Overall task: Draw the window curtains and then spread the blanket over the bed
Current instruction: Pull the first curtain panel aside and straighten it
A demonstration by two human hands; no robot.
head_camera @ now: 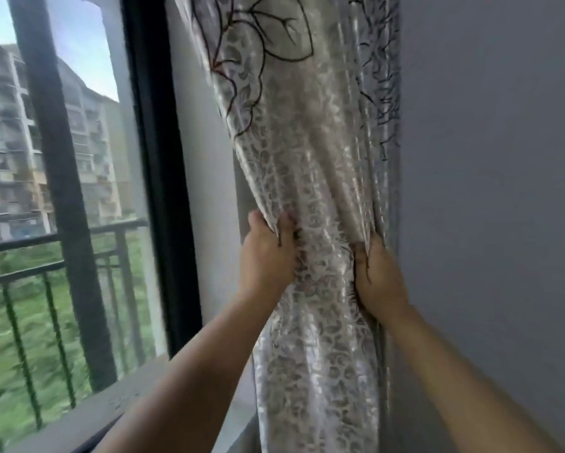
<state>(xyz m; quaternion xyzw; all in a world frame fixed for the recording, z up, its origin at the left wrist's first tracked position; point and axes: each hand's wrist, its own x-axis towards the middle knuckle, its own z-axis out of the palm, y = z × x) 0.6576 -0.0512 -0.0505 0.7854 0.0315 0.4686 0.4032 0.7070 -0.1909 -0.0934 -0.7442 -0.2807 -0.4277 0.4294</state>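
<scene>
While both fists clamp the bunched curtain, I log left hand nearer the uncovered window, frame-left, than right hand.

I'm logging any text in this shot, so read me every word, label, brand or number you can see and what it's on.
None: no readable text anywhere.
The curtain, gripped by the left hand and right hand, bears only leaf patterns.
The building beyond the window is too blurred to show any sign.
</scene>
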